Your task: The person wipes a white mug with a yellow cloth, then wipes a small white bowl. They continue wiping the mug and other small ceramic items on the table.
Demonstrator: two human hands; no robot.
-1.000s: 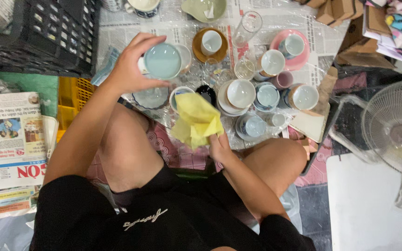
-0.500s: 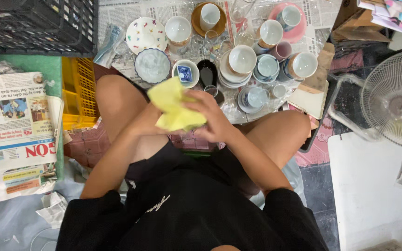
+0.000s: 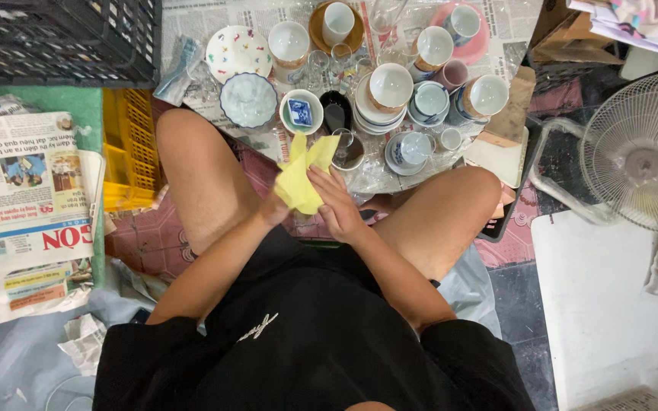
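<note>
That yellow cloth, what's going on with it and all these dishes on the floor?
A person sits on the floor, both hands on a yellow cloth between the knees: the left hand under it, the right hand against its side. Cups and bowls, including a blue-rimmed bowl, sit on spread newspaper in front.

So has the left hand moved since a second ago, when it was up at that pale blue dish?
Yes. The left hand has come back from the dishes on the newspaper toward the person's lap, and now meets the right hand at the yellow cloth.
</note>
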